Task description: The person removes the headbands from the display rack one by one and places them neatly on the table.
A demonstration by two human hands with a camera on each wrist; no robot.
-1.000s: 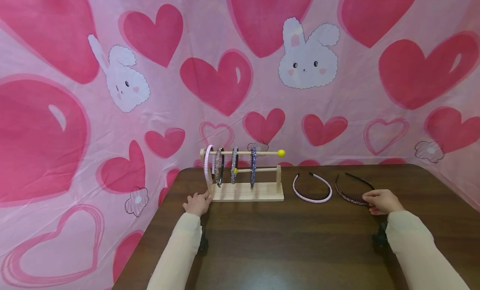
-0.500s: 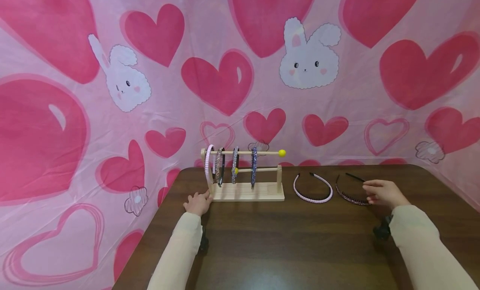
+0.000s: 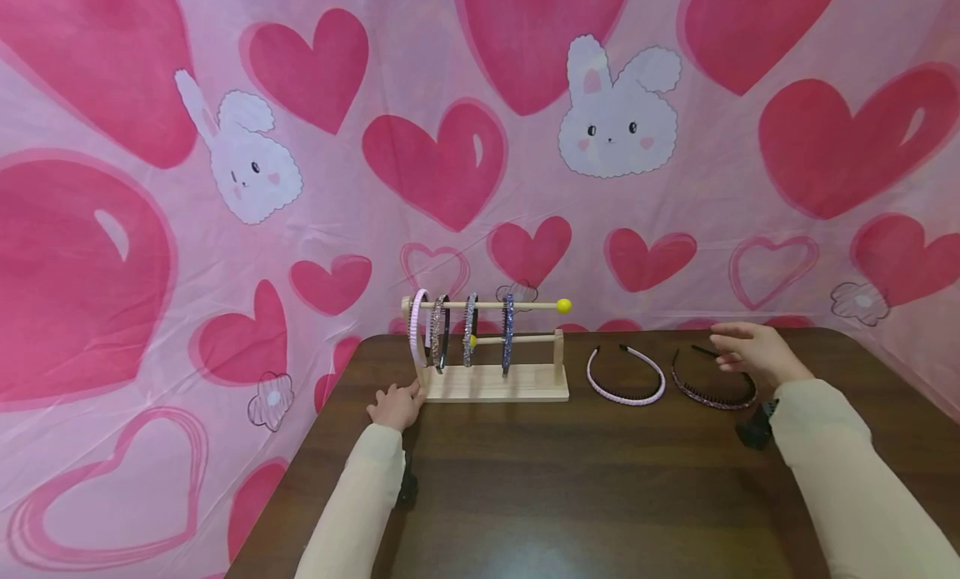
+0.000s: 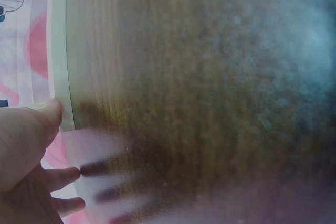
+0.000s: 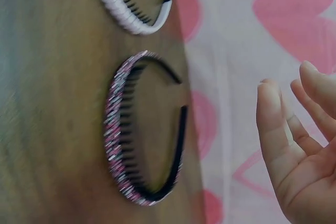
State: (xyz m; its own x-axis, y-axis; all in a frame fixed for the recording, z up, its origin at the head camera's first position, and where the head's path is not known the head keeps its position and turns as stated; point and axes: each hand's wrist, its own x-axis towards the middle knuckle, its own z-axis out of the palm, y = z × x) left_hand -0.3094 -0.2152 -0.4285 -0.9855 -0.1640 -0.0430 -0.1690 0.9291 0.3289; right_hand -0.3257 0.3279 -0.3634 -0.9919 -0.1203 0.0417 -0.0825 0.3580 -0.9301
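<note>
In the head view, my left hand (image 3: 394,406) rests at the left end of a wooden headband stand (image 3: 491,394). Its thumb touches the base, while the other fingers spread on the table, as the left wrist view also shows. My right hand (image 3: 761,351) is raised above the right side of a sparkly pink-and-black headband (image 5: 116,129) lying on the table. Its fingers are extended, thumb apart, and hold nothing. The hand hides part of that headband in the head view. Beside it lies a pale pink headband (image 3: 628,401), also flat.
Several headbands hang on the stand's upper rod: a pale pink one (image 3: 415,329), a brownish glitter one (image 3: 437,333), a silvery one (image 3: 468,329) and a blue glitter one (image 3: 507,333). A yellow ball (image 3: 564,306) tips this rod. Behind the brown table (image 3: 525,479) hangs a heart-patterned pink cloth (image 3: 525,187).
My right hand has let go of the sparkly headband and risen up and away, toward the table's back. The headband stays on the table. My left hand has not moved.
</note>
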